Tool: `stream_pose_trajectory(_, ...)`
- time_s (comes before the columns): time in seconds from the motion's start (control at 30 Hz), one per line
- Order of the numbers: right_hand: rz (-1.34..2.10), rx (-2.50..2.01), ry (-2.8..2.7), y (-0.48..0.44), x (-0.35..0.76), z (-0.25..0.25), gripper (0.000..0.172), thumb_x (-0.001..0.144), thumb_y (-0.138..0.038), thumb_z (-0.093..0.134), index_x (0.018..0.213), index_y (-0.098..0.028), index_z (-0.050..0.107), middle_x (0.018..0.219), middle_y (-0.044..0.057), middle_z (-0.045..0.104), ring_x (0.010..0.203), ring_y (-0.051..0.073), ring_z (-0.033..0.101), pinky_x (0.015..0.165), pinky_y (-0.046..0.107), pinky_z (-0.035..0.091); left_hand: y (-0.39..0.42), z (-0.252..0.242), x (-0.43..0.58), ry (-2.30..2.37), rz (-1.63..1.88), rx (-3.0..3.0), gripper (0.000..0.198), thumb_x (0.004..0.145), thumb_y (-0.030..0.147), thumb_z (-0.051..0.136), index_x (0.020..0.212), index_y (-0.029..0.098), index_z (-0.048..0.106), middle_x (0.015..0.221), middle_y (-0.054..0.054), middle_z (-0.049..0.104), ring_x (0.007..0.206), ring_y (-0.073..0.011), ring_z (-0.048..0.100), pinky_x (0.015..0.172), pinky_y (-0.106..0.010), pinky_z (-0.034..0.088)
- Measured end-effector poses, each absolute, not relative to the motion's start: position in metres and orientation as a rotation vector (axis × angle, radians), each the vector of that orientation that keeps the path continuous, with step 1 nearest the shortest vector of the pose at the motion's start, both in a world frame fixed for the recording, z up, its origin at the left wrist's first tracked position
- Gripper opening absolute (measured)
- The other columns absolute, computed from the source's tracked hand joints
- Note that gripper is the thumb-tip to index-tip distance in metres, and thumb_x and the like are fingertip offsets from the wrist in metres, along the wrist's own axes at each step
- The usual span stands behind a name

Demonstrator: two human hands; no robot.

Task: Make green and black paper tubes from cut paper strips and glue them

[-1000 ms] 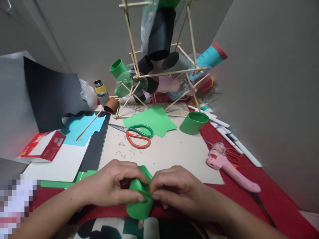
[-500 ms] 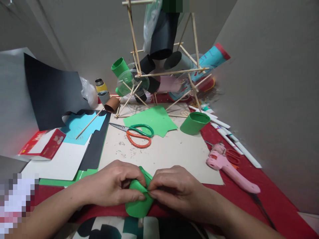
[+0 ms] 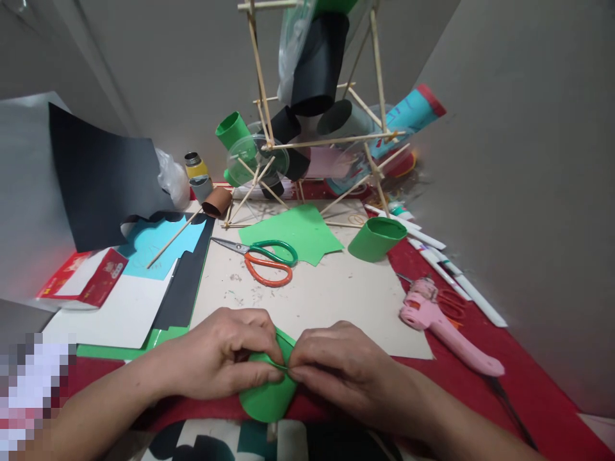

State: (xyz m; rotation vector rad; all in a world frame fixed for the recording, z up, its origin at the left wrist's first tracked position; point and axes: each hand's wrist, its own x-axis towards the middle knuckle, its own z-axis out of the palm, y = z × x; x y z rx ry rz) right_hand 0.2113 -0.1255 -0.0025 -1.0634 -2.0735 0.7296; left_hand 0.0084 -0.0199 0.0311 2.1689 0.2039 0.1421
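A rolled piece of green paper [image 3: 269,398] is pinched between both of my hands near the front edge of the beige board [image 3: 331,294]. My left hand [image 3: 225,358] wraps round its left side with thumb and fingers pressed on it. My right hand [image 3: 336,368] grips its right side, fingertips meeting the left hand's at the seam. Both hands are closed on the paper.
Green and orange scissors [image 3: 262,259] lie on a flat green sheet [image 3: 298,234] further back. A green paper cup [image 3: 376,239] stands right of them. A pink glue gun [image 3: 442,320] lies at the right. A stick frame [image 3: 312,128] with paper tubes stands behind. Black and blue sheets [image 3: 158,246] lie left.
The green roll has been pressed flatter and lower between my hands. My fingers have shifted slightly along its seam. Nothing else has moved.
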Motion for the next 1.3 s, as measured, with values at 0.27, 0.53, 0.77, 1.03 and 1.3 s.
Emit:
stream_pose_trajectory(0.27, 0.827, -1.017, -1.999, -0.122, 0.221, 0.001, 0.014, 0.095, -0.021, 0.054, 0.091, -0.016, 0.066, 0.077, 0.004, 0.069, 0.068, 0.011, 0.061, 0.062, 0.021, 0.044, -0.012, 0.033, 0.004, 0.297, 0.07, 2.13, 0.018, 0.088, 0.033, 0.06, 0.093, 0.016, 0.064, 0.075, -0.001, 0.06, 0.064, -0.0111, 0.05, 0.06, -0.022, 0.039)
stream_pose_trajectory(0.53, 0.732, -0.976, -1.981, -0.123, 0.211, -0.006, 0.013, 0.093, -0.021, 0.057, 0.089, -0.015, 0.068, 0.074, 0.005, 0.068, 0.066, 0.013, 0.062, 0.059, 0.022, 0.044, -0.02, 0.03, 0.006, 0.349, 0.068, 2.137, 0.021, 0.082, 0.026, 0.067, 0.1, 0.018, 0.061, 0.074, 0.003, 0.055, 0.057, -0.0082, 0.043, 0.054, -0.019, 0.035)
stream_pose_trajectory(0.77, 0.671, -1.051, -2.055, -0.125, 0.213, -0.004, 0.017, 0.095, -0.022, 0.052, 0.086, -0.017, 0.065, 0.072, 0.003, 0.066, 0.065, 0.011, 0.059, 0.058, 0.022, 0.04, -0.021, 0.03, 0.007, 0.326, 0.123, 2.146, 0.012, 0.086, 0.027, 0.064, 0.09, 0.017, 0.063, 0.072, 0.001, 0.057, 0.063, -0.01, 0.046, 0.058, -0.02, 0.037)
stream_pose_trajectory(1.03, 0.662, -1.098, -2.152, -0.126, 0.215, -0.005, 0.019, 0.097, -0.024, 0.048, 0.091, -0.018, 0.065, 0.076, 0.002, 0.067, 0.069, 0.011, 0.06, 0.061, 0.023, 0.039, -0.021, 0.029, 0.009, 0.302, 0.136, 2.117, 0.01, 0.087, 0.022, 0.06, 0.082, 0.015, 0.065, 0.072, -0.001, 0.057, 0.067, -0.0113, 0.052, 0.062, -0.022, 0.04)
stream_pose_trajectory(1.3, 0.75, -1.034, -2.047, -0.124, 0.212, -0.004, 0.018, 0.095, -0.022, 0.053, 0.088, -0.015, 0.067, 0.073, 0.004, 0.065, 0.065, 0.012, 0.059, 0.059, 0.022, 0.041, -0.021, 0.029, 0.009, 0.252, 0.186, 2.095, 0.013, 0.088, 0.021, 0.06, 0.088, 0.014, 0.071, 0.077, -0.004, 0.061, 0.066, -0.0108, 0.053, 0.059, -0.021, 0.04)
